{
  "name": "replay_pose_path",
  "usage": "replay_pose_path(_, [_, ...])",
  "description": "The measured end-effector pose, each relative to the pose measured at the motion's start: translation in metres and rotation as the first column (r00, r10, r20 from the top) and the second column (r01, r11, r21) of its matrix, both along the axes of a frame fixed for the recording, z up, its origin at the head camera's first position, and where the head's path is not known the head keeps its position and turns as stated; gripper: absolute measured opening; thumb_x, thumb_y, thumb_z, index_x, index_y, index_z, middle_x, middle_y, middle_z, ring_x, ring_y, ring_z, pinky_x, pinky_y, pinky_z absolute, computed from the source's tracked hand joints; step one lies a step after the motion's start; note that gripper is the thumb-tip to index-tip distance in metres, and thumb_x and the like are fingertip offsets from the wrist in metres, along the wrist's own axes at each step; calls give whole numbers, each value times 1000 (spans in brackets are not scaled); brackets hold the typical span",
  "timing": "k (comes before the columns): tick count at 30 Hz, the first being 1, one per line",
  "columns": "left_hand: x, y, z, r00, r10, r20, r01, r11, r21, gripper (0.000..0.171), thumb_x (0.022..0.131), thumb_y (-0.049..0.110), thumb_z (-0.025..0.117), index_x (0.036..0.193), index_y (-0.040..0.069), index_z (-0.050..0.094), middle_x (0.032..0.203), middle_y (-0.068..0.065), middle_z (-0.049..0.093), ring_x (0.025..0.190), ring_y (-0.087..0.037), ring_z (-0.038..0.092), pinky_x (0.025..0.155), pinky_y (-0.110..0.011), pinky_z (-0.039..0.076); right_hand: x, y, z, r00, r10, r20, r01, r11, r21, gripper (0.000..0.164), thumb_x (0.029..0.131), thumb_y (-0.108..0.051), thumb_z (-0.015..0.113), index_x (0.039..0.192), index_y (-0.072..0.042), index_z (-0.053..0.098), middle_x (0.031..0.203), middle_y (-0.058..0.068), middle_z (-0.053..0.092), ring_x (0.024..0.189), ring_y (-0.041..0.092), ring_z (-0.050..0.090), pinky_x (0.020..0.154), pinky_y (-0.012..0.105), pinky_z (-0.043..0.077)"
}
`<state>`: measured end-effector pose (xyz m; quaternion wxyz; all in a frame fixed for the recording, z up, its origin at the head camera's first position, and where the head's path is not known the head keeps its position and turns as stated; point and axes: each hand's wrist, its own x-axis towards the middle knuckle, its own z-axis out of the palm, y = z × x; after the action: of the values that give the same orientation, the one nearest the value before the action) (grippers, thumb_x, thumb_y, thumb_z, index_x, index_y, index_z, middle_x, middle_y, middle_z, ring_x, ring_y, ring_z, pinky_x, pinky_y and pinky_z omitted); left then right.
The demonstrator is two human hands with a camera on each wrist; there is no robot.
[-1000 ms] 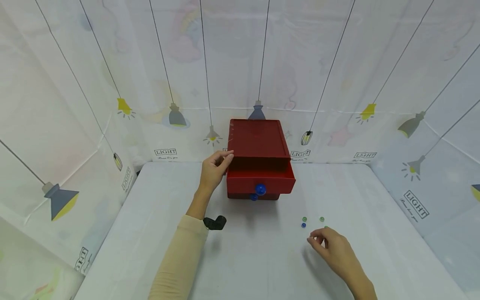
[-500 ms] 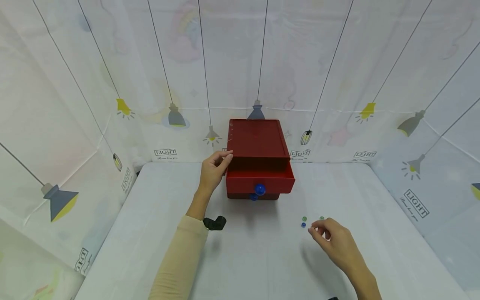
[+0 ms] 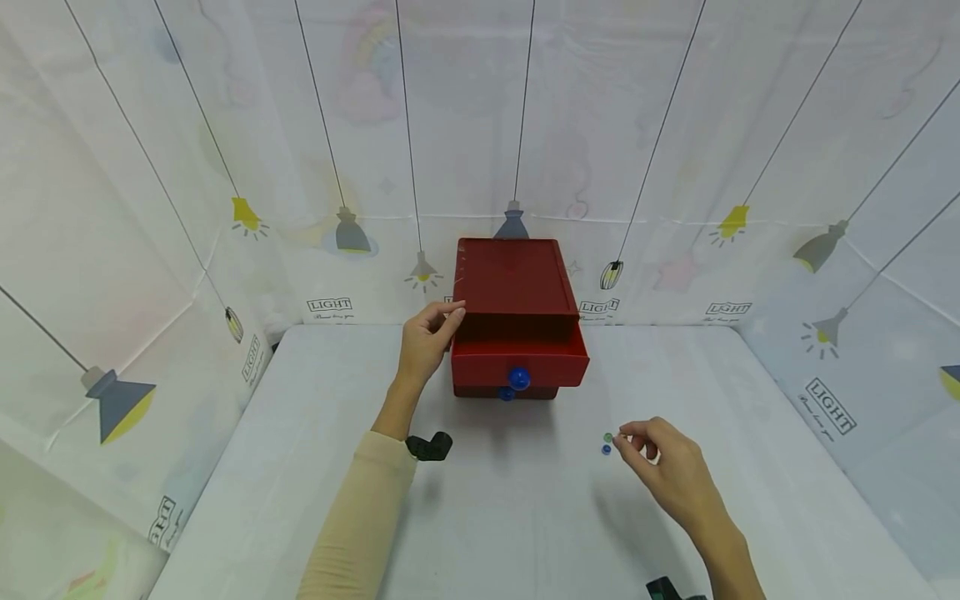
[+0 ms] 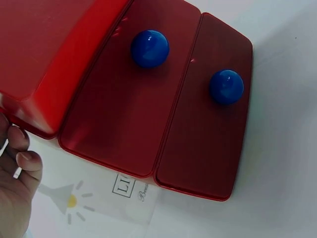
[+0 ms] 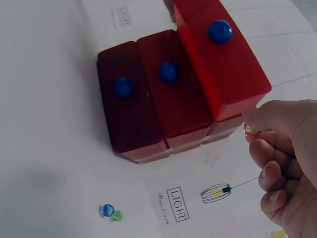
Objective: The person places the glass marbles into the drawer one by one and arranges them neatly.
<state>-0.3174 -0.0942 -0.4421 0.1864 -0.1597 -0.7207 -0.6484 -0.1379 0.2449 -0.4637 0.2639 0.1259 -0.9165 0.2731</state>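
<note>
The right hand point(image 3: 671, 471) pinches a small, glassy orange marble point(image 5: 251, 131) between thumb and forefinger, its other fingers curled in; a fingertip hold suits something so small and round. It hovers over the right half of the worktop point(image 3: 510, 517). The left hand point(image 3: 426, 343) holds the near left corner of the red drawer unit point(image 3: 517, 275), thumb and forefinger close together there, probably to steady it.

The top drawer point(image 3: 480, 369) stands pulled out towards the person, so its inside lies open from above. The unit sits midway along the worktop's far edge, fronts facing the person, which puts the drawers within easy reach. A green marble point(image 3: 608, 437) and a blue marble point(image 3: 606, 449) lie just beside each other on the worktop, between the unit and the right edge; that spot seems handy for the right hand and keeps them out from under the drawer. Behind the unit hangs a printed sheet point(image 3: 247, 100).

The head view gives the worktop's edges and looks into the drawer, though its shaded back does not show whether anything is there. It barely shows what the right fingertips hold; the right wrist view makes that plain, and shows three drawers with blue knobs where the head view shows two knobs. The left wrist view shows fingers against the unit's side and the two lower drawers shut, but none of the marbles.
</note>
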Motion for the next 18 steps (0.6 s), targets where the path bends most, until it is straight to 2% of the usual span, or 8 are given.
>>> replay_pose_path(9, [1,-1,0,1000,-10,-12,10,1000,-1,22,96,29,70,113,17,76,66,3,56,54,-12,47,47,-24,41,-6,-5,9,998,15,-56,-16,1000,-17,18,81,-6,82,96,-11,72,75,-9,56,70,4,46,57,8,37])
replay_pose_path(18, [1,-1,0,1000,-5,-9,5,1000,-12,22,96,30,69,114,18,76,67,3,57,55,-12,48,47,-23,41,-14,-12,18,998,4,-68,-5,1000,-15,20,81,-9,83,97,-12,72,76,-8,57,71,5,47,56,8,38])
